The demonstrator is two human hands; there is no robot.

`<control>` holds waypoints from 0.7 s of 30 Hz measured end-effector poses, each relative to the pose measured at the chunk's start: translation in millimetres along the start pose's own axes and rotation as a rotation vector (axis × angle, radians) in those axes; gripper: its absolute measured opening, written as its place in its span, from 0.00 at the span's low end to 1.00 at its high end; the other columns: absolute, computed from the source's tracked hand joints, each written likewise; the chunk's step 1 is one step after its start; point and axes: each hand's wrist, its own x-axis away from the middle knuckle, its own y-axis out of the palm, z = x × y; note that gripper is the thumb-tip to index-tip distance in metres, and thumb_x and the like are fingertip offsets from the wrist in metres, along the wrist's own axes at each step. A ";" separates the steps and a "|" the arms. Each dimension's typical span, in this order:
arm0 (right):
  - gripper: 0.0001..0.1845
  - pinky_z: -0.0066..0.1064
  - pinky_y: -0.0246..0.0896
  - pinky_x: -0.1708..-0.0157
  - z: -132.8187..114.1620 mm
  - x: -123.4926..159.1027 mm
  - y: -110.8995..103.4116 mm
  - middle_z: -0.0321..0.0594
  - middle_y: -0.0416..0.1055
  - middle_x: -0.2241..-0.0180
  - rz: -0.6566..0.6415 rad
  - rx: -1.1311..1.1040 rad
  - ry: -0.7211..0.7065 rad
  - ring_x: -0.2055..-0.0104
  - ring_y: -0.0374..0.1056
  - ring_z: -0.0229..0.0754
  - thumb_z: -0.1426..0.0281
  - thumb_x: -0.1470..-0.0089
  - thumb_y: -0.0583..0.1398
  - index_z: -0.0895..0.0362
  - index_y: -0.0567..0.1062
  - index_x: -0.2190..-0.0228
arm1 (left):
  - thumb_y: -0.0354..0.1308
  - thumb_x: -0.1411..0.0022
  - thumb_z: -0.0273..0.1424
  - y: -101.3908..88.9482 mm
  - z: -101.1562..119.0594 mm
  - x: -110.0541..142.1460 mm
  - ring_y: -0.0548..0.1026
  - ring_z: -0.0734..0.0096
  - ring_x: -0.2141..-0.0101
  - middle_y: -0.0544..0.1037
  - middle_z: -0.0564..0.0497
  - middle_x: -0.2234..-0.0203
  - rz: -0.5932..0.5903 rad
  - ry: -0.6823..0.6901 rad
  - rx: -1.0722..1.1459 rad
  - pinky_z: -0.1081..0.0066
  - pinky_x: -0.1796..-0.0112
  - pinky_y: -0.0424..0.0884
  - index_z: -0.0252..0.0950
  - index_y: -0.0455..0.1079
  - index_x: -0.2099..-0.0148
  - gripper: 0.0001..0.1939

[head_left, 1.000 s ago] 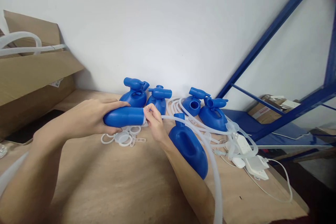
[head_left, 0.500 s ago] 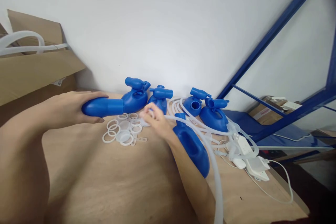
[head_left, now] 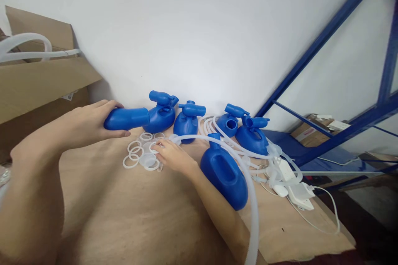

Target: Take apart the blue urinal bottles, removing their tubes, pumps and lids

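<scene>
My left hand (head_left: pixel 93 122) is wrapped round a blue plastic spout (head_left: pixel 129 118), held just above the table with its wide end pointing right. My right hand (head_left: pixel 172 155) is over a pile of white rings, its fingers closed at the edge of one white ring (head_left: pixel 153 147). A translucent round cap (head_left: pixel 147 159) lies among the rings. Close by the right forearm a blue urinal bottle (head_left: pixel 224 174) lies on its side. A clear hose (head_left: pixel 253 215) runs from a translucent cap (head_left: pixel 175 139) past that bottle to the front edge.
Several more blue urinal bottles (head_left: pixel 185 127) stand along the wall with spouts on them. Coiled hoses and a white power strip (head_left: pixel 300 196) with cables lie at right. A cardboard box (head_left: pixel 46 83) holding hose is at left; a blue metal rack (head_left: pixel 311 49) stands at right.
My right hand has moved left and down from the translucent cap, now left lying with its hose, onto the rings. My left hand and the spout have shifted slightly right and up.
</scene>
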 end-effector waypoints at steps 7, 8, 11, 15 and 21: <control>0.20 0.46 0.65 0.37 -20.3 95.0 -87.1 0.46 0.76 0.42 0.184 0.097 0.136 0.39 0.70 0.51 0.60 0.26 0.57 0.52 0.74 0.39 | 0.60 0.43 0.61 10.6 21.0 -7.5 0.76 0.50 0.53 0.75 0.45 0.47 0.114 0.114 0.062 0.63 0.57 0.70 0.39 0.63 0.35 0.44; 0.21 0.51 0.63 0.35 -16.0 116.7 -90.0 0.47 0.74 0.40 0.193 0.186 0.223 0.36 0.67 0.55 0.60 0.27 0.59 0.52 0.74 0.38 | 0.60 0.43 0.60 13.7 25.9 -8.4 0.76 0.51 0.54 0.75 0.45 0.47 0.111 0.134 0.089 0.63 0.57 0.70 0.39 0.62 0.34 0.43; 0.28 0.64 0.56 0.32 4.0 180.8 -78.7 0.54 0.65 0.31 0.229 0.388 0.578 0.28 0.57 0.67 0.58 0.31 0.63 0.52 0.72 0.34 | 0.62 0.44 0.55 25.6 45.4 -7.9 0.76 0.53 0.55 0.74 0.45 0.47 0.092 0.269 0.217 0.61 0.56 0.72 0.38 0.61 0.34 0.42; 0.32 0.59 0.63 0.34 22.0 233.9 -47.3 0.51 0.63 0.31 0.272 0.183 0.887 0.29 0.61 0.62 0.52 0.29 0.57 0.46 0.65 0.29 | 0.61 0.39 0.51 43.6 83.9 1.9 0.76 0.53 0.51 0.71 0.45 0.45 0.078 0.521 0.353 0.60 0.53 0.74 0.40 0.63 0.37 0.34; 0.34 0.55 0.59 0.32 25.3 234.3 -17.6 0.49 0.61 0.31 0.485 -0.059 0.944 0.29 0.61 0.59 0.50 0.33 0.58 0.47 0.67 0.31 | 0.60 0.33 0.57 60.7 160.8 11.3 0.74 0.48 0.41 0.68 0.43 0.35 -0.032 0.643 0.545 0.58 0.50 0.77 0.45 0.60 0.29 0.38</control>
